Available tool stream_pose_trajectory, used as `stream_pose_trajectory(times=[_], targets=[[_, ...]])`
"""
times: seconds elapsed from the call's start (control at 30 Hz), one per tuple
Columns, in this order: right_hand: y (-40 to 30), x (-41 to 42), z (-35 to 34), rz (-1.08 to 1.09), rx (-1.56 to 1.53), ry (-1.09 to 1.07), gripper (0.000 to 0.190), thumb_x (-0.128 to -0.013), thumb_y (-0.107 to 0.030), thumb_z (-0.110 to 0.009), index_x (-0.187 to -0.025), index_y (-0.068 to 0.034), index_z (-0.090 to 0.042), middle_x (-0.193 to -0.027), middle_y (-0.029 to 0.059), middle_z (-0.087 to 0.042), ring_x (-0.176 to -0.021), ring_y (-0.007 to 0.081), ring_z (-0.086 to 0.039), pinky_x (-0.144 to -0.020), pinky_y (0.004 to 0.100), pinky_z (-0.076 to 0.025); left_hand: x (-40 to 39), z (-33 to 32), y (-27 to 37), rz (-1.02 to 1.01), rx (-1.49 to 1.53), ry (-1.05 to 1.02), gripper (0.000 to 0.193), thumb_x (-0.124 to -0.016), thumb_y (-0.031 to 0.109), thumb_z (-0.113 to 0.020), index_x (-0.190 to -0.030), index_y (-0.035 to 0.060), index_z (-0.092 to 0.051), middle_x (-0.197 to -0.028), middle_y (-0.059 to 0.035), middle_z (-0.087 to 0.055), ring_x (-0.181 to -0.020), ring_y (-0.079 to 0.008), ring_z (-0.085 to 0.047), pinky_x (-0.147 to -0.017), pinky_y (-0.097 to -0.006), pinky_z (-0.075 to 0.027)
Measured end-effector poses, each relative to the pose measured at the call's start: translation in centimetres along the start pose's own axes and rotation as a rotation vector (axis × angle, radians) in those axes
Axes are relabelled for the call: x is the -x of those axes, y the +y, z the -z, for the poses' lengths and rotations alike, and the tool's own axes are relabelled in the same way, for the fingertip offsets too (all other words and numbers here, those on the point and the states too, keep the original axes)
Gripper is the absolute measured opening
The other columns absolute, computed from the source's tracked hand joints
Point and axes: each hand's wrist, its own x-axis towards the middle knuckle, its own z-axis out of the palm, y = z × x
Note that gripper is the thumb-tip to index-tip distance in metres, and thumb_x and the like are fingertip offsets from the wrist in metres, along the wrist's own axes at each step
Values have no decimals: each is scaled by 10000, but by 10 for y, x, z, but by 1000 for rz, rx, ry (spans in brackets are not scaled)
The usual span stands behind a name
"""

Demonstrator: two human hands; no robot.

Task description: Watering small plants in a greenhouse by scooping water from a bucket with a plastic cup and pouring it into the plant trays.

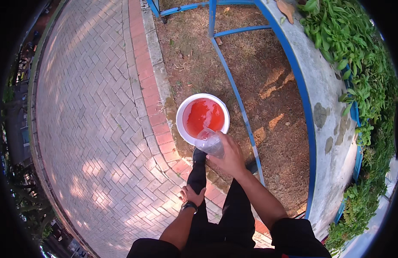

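Observation:
A white bucket [180,126] stands on bare ground beside the kerb, with red liquid [200,116] inside that reflects the light. My right hand [230,156] grips a clear plastic cup [212,145] at the bucket's near rim. The cup tilts with its mouth towards the liquid; whether anything is in it is hard to tell. My left hand [193,195] rests on my left leg [197,175] near the knee, holding nothing. A dark watch [189,205] is on that wrist.
Herringbone paving [96,106] spreads to the left, edged by red bricks [149,84] and a concrete kerb [159,72]. Blue metal bars [239,100] cross the dry soil on the right. Past them stand a stained pale surface [328,129] and leafy plants [357,54].

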Motion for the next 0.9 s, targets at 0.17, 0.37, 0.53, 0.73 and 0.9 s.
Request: stream_pose_trajectory(times=[0.17, 0.37, 0.53, 0.73, 0.9], targets=[[119, -118, -183, 269, 867, -74, 474, -848, -200, -628, -1301, -86, -545, -1171, 162, -577, -1205, 350, -507, -1124, 582, -258, -41, -42, -79, 307, 48, -445, 1219, -590, 645, -809, -1469, 55, -204, -1414, -201, -396, -1311, -390, -428, -1053, -537, -391], [213, -175, -254, 185, 1204, 14, 327, -914, -177, -492, -1205, -81, -605, -1169, 142, -586, -1243, 328, -463, -1176, 596, -159, -53, -66, -74, 246, -5, -161, 959, -642, 547, -780, -1414, 118, -407, -1362, -140, -450, -1260, -354, -472, -1002, -469, -459], [230, -169, -298, 133, 947, -169, 318, -916, -151, -490, -1209, -77, -590, -1205, 124, -566, -1276, 327, -439, -1177, 595, -145, -57, -76, -79, 144, 24, -77, 884, -657, 535, -759, -1389, 120, -490, -1354, -127, -475, -1259, -352, -460, -1001, -473, -458], [206, -145, -291, -64, 237, -138, 695, -735, -206, -770, -1339, -63, -458, -1271, 172, -547, -1314, 301, -442, -1142, 554, -231, -56, -80, -69, 79, 86, 3, 803, -669, 508, -754, -1329, 93, -558, -1347, -132, -489, -1237, -353, -471, -1002, -475, -456], [178, -122, -247, -88, -519, 141, 702, -728, -119, -807, -1308, -37, -420, -1168, 193, -602, -1110, 344, -610, -940, 398, -486, -59, -85, -64, 49, 104, 95, 745, -656, 465, -760, -1269, 70, -607, -1272, -160, -545, -1203, -357, -499, -1010, -474, -449]])
